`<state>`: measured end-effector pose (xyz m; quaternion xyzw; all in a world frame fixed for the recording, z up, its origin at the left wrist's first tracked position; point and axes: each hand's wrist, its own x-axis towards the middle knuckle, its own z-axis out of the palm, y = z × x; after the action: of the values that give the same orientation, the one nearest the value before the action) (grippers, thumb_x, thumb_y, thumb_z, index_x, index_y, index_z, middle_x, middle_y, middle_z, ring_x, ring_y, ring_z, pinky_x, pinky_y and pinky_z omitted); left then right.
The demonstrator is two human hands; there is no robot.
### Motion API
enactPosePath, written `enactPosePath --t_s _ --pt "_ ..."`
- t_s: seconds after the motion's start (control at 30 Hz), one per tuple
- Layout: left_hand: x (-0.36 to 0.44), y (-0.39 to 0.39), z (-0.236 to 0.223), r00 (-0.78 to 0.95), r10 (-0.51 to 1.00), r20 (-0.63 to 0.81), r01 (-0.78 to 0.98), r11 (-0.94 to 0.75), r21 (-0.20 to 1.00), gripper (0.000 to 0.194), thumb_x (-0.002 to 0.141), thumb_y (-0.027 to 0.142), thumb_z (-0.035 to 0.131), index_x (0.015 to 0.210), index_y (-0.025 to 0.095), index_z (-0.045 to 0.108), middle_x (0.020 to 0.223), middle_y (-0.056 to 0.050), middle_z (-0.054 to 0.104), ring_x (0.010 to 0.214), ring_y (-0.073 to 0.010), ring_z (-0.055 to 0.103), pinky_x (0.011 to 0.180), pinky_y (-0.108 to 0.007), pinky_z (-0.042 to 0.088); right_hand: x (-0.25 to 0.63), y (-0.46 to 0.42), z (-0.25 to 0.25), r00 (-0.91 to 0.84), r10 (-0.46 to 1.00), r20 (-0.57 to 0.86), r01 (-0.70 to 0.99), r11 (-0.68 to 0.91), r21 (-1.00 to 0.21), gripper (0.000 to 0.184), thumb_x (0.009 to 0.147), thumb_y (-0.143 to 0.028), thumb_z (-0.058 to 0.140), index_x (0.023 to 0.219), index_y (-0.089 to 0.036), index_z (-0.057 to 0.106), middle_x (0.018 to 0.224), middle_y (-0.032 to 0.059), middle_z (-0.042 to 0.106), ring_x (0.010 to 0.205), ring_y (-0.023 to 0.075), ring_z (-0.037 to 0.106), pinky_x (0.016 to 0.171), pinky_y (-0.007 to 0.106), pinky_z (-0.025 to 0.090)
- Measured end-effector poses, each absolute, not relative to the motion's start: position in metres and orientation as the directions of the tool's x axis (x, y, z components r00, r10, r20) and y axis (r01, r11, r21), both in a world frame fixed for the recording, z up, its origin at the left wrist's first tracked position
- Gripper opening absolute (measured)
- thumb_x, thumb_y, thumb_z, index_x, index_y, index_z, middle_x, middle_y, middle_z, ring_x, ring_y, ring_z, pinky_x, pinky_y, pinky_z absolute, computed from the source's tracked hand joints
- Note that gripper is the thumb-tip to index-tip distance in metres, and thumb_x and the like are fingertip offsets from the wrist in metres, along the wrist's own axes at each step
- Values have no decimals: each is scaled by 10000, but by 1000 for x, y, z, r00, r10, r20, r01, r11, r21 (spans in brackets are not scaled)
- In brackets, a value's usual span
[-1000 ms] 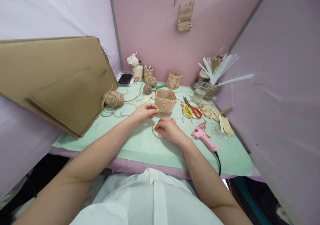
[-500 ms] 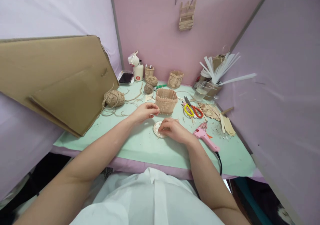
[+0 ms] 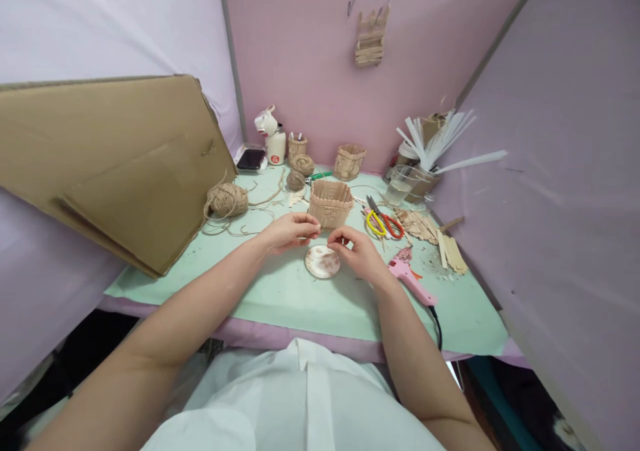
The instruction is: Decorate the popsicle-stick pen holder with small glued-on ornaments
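My left hand (image 3: 289,231) hovers over the green mat (image 3: 280,284) with thumb and fingers pinched together just left of a small stick-built basket (image 3: 330,202). My right hand (image 3: 356,249) is pinched too, its fingertips near the left hand's, above the far edge of a small round dish (image 3: 321,262). A thin strand of something seems to run between the two pinches; it is too fine to name. The dish lies flat in front of the basket, with brownish smears in it.
A pink glue gun (image 3: 410,277) lies right of my right hand, its cord over the table edge. Scissors (image 3: 381,219), wooden sticks (image 3: 447,247), a twine ball (image 3: 226,199), a leaning cardboard sheet (image 3: 115,164), a glass (image 3: 400,183) and small baskets crowd the back.
My right hand lifted off the round dish and moved up toward the left hand, uncovering the dish. The left hand stayed by the basket, pinched.
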<state>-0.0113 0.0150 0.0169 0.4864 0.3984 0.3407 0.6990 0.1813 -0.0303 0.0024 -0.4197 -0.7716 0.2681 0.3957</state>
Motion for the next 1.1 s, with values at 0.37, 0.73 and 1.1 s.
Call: enactPosePath --t_s 0.37,0.73,1.1 --pt "-12 15 16 664 652 -367 -50 529 847 273 575 182 817 788 130 654 691 -24 656 629 -86 591 635 -228 476 181 -32 2 -343 754 561 377 657 -653 125 868 -169 501 839 -209 616 857 35 627 842 158 577 785 293 443" --pt "-6 10 15 625 729 -280 -62 403 913 309 565 200 810 792 145 608 638 33 594 567 -58 540 584 -198 423 176 -31 0 -272 776 569 426 627 -652 113 849 -180 515 872 -208 622 835 29 633 763 148 570 722 276 445" --pt "-6 12 14 443 876 -191 -97 259 961 303 582 244 801 786 141 602 740 -7 622 697 -88 566 686 -245 434 182 -27 -3 -115 876 468 552 448 -703 99 814 -215 538 839 -191 631 803 19 645 671 139 529 665 269 421"
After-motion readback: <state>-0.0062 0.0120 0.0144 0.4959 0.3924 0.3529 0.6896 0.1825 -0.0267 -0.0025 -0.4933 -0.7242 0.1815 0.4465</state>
